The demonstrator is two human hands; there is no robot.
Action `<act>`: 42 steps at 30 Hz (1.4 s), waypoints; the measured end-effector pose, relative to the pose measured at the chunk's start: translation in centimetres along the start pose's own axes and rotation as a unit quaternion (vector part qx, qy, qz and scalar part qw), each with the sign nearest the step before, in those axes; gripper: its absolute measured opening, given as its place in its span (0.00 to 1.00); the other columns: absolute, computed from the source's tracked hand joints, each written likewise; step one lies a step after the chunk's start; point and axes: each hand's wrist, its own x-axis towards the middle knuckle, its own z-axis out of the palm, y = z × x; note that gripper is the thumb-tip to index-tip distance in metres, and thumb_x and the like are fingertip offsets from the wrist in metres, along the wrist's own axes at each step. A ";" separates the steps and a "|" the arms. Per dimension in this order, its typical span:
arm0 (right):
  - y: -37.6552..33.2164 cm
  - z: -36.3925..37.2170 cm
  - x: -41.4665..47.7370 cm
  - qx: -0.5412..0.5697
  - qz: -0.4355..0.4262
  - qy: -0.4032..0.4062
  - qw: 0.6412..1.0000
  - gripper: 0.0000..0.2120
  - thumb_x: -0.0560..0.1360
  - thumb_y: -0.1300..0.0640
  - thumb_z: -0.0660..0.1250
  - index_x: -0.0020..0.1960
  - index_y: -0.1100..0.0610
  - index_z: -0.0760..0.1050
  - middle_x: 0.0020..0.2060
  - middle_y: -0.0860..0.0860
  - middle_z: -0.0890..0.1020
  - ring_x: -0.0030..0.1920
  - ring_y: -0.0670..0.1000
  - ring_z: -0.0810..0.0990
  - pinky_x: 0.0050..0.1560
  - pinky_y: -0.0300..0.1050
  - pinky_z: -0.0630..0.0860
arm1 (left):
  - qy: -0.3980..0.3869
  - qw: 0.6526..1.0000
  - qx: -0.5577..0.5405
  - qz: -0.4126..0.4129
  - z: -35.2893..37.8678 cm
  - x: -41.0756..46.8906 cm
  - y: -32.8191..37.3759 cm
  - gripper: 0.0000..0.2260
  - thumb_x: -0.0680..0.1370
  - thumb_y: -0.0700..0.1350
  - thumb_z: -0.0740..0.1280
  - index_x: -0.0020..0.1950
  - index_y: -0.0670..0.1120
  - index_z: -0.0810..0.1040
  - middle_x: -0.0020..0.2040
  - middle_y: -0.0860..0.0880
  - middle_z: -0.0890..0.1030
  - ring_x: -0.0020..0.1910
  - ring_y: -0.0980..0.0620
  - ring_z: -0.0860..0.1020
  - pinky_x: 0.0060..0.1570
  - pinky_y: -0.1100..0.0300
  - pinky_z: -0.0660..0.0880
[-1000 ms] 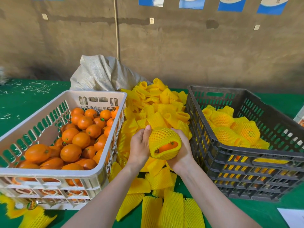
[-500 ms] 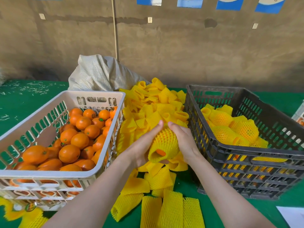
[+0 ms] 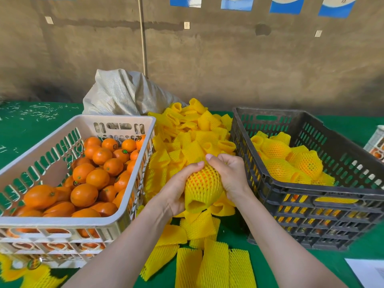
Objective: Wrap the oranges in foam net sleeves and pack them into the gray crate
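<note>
Between the two crates I hold an orange inside a yellow foam net sleeve, the sleeve's open end pointing down toward me. My left hand cups its left side and my right hand grips its right side and top. The white crate at left is full of bare oranges. The gray crate at right holds several wrapped oranges. A pile of empty foam net sleeves lies behind my hands.
More flat sleeves lie on the green table in front of me. A grey woven sack stands behind the white crate. A sheet of paper lies at the bottom right, and a printed box edge shows at far right.
The sleeve has slid fully over the orange, so the fruit shows only through the mesh. Both hands have shifted up round the top of the wrapped orange.
</note>
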 end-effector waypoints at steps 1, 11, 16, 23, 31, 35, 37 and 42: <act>-0.1 0.0 0.1 0.014 0.011 -0.010 1.000 0.25 0.73 0.62 0.69 0.23 0.53 0.60 0.20 0.45 0.61 0.24 0.43 0.61 0.28 0.40 0.59 | 0.000 1.000 0.003 -0.002 -0.1 0.0 0.0 0.20 0.66 0.54 0.70 0.52 0.44 0.79 0.40 0.41 0.84 0.36 0.45 0.83 0.32 0.55 0.79; -1.1 0.1 0.8 -0.019 -0.018 -0.002 1.000 0.23 0.73 0.63 0.68 0.25 0.58 0.61 0.23 0.51 0.61 0.27 0.48 0.60 0.32 0.44 0.58 | -0.019 0.999 -0.035 0.020 0.1 0.0 0.2 0.24 0.68 0.57 0.67 0.58 0.44 0.78 0.49 0.42 0.84 0.46 0.45 0.84 0.42 0.52 0.81; -0.4 0.6 0.0 -0.066 -0.054 0.024 0.996 0.23 0.76 0.58 0.66 0.26 0.59 0.60 0.26 0.55 0.61 0.30 0.53 0.60 0.33 0.48 0.57 | -0.012 0.998 -0.058 0.012 0.3 0.2 -0.5 0.28 0.68 0.58 0.67 0.61 0.42 0.76 0.45 0.41 0.84 0.41 0.44 0.84 0.37 0.53 0.80; -0.9 0.3 0.1 -0.053 -0.080 -0.088 0.991 0.22 0.75 0.71 0.63 0.25 0.58 0.62 0.26 0.50 0.60 0.23 0.38 0.64 0.32 0.26 0.64 | -0.032 0.999 -0.006 -0.009 -0.5 0.2 0.0 0.13 0.67 0.53 0.68 0.39 0.45 0.86 0.38 0.42 0.84 0.36 0.45 0.84 0.33 0.55 0.80; 0.2 0.9 0.1 -0.067 -0.053 -0.015 0.996 0.13 0.76 0.64 0.64 0.33 0.58 0.74 0.30 0.46 0.76 0.34 0.42 0.73 0.46 0.45 0.70 | 0.005 0.999 0.035 0.008 0.1 -0.2 0.7 0.18 0.66 0.53 0.70 0.49 0.42 0.81 0.39 0.43 0.84 0.37 0.47 0.84 0.32 0.58 0.79; 2.0 0.5 -1.8 0.068 0.222 -0.069 0.970 0.21 0.73 0.38 0.60 0.59 0.49 0.74 0.55 0.51 0.79 0.57 0.52 0.78 0.58 0.52 0.75 | 0.127 0.978 0.125 0.110 -0.1 -0.1 0.5 0.09 0.71 0.50 0.71 0.47 0.46 0.80 0.37 0.51 0.85 0.38 0.52 0.84 0.32 0.61 0.78; 2.5 0.8 -3.2 0.182 0.272 -0.116 0.938 0.29 0.68 0.34 0.60 0.62 0.48 0.73 0.56 0.53 0.81 0.57 0.54 0.80 0.56 0.55 0.77 | 0.181 0.953 0.173 0.168 -0.1 0.2 0.1 0.10 0.73 0.50 0.71 0.50 0.48 0.78 0.44 0.53 0.83 0.46 0.52 0.81 0.41 0.60 0.76; 3.1 1.1 -4.8 0.270 0.206 -0.135 0.931 0.46 0.52 0.40 0.81 0.66 0.49 0.69 0.59 0.51 0.80 0.59 0.52 0.79 0.55 0.49 0.78 | 0.228 0.916 0.164 0.287 -0.2 0.6 -1.3 0.16 0.75 0.53 0.66 0.59 0.46 0.74 0.48 0.55 0.77 0.43 0.66 0.78 0.38 0.73 0.74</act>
